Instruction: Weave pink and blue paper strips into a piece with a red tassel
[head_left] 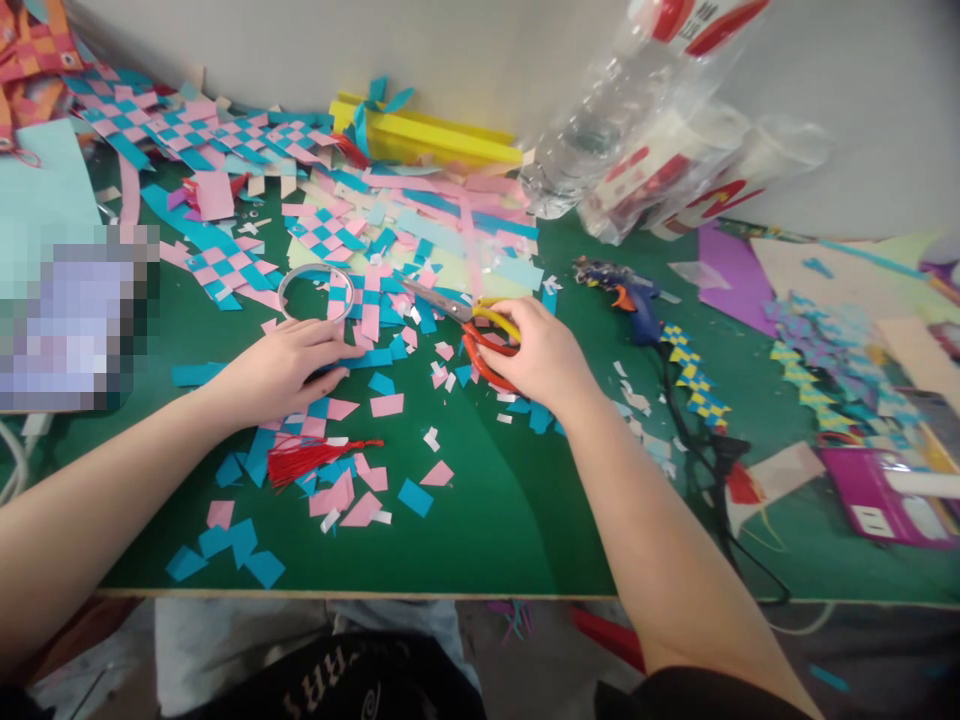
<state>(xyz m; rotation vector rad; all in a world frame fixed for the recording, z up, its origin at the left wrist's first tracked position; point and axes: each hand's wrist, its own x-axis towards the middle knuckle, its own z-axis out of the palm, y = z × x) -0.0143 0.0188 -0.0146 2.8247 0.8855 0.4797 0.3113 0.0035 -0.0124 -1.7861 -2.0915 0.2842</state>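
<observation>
My right hand (546, 352) is wrapped round the red and yellow handles of a pair of scissors (448, 304). The blades point left over paper scraps. My left hand (281, 375) lies low on the table with its fingers stretched to the right, resting at a blue paper strip (369, 358). Just behind its fingers is a roll of tape (280, 295) on its side, beside a pink and blue woven paper piece (367, 300). A red tassel (307, 460) lies below my left hand. Pink and blue scraps (386, 404) are scattered around both hands.
A yellow folded paper piece (442, 137) and woven strips (217, 135) lie along the back. A blue glue gun (637, 308) with its cable is on the right, near bagged cups (637, 185) and a plastic bottle (577, 140). A phone (67, 320) sits at left.
</observation>
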